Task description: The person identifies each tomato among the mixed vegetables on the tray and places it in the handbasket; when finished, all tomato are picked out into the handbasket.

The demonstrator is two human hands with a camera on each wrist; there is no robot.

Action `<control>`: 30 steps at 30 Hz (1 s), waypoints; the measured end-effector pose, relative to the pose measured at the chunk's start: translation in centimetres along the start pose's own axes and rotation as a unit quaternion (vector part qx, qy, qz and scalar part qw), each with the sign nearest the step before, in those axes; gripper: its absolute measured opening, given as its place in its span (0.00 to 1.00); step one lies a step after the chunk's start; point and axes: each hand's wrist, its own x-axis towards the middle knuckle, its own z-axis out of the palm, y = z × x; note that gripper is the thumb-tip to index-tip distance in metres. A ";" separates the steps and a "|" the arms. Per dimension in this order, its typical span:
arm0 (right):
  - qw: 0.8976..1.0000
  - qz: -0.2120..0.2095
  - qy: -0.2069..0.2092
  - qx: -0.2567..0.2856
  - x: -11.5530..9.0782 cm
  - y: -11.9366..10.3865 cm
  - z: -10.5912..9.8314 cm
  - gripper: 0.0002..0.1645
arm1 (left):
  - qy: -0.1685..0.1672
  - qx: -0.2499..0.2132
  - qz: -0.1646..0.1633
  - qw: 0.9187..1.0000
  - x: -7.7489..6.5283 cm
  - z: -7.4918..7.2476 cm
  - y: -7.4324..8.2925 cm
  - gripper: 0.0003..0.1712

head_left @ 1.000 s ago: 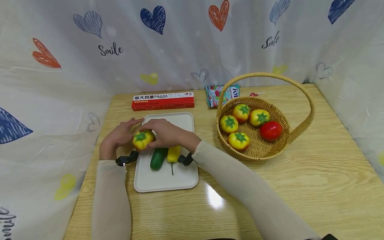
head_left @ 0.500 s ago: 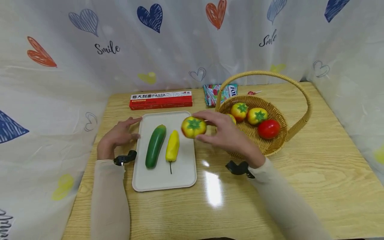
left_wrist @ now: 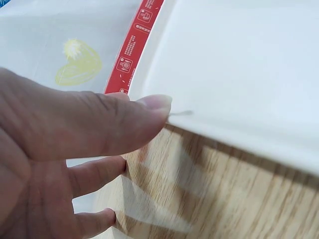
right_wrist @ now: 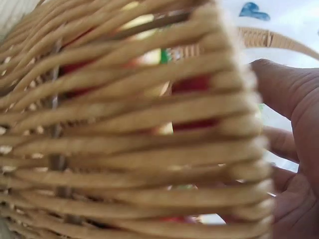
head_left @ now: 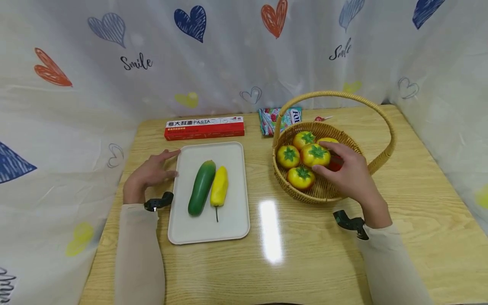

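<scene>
While the right hand [head_left: 350, 176] reaches over the basket [head_left: 375, 165] rim, its curled fingers wrap a yellow tomato [head_left: 314, 155] with a green leafy top, held among three others like it and above a mostly hidden red one. It looks smooth, round and glossy, probably a light, rigid toy, so it may roll or slip from a loose pinch; cupping it around its widest part, fingers against thumb, seems the safest hold. The woven basket stands towards the far right edge of the counter [head_left: 400, 237]. Near the left edge lies a pale tray [head_left: 207, 231] with a cucumber [head_left: 201, 187] touching a yellow pepper [head_left: 219, 187]. The left hand [head_left: 150, 173] rests relaxed, fingers straight, thumb touching the tray's edge.
</scene>
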 end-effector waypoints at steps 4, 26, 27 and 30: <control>1.000 0.007 -0.006 -0.020 0.1 0.5 0.1 0.37 | -0.001 0.001 0.001 1.000 0.1 0.1 0.1 0.44; 0.993 -0.012 -0.034 -0.116 1.8 -0.4 2.6 0.31 | -0.009 0.006 -0.013 1.000 0.2 -0.2 0.0 0.44; 0.993 -0.012 -0.035 -0.116 1.8 -0.4 2.6 0.31 | -0.010 0.007 -0.015 1.000 0.2 -0.2 0.0 0.44; 0.994 -0.012 -0.029 -0.106 1.6 -0.7 2.4 0.31 | -0.012 0.010 -0.017 1.000 0.2 -0.1 -0.1 0.44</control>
